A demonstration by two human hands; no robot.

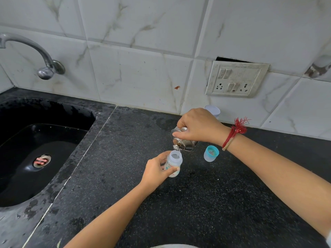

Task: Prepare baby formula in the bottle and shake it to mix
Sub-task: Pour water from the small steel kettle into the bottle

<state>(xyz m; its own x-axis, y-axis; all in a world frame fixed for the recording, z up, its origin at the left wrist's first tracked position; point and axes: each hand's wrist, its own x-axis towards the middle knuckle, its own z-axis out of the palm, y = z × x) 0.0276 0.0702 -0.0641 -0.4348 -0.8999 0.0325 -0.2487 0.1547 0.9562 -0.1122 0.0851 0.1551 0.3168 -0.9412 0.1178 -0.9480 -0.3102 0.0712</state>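
A small clear baby bottle with its top off stands on the black counter. My left hand grips its side. My right hand holds a steel cup tipped over the bottle's mouth, and a thin stream runs from the cup's rim into the bottle. The bottle's cap, teal ring and clear cover, lies on the counter just right of the cup.
A black sink with a drain fills the left side, under a steel tap. A white container stands by the wall behind my right hand. A switch and socket plate is on the tiled wall.
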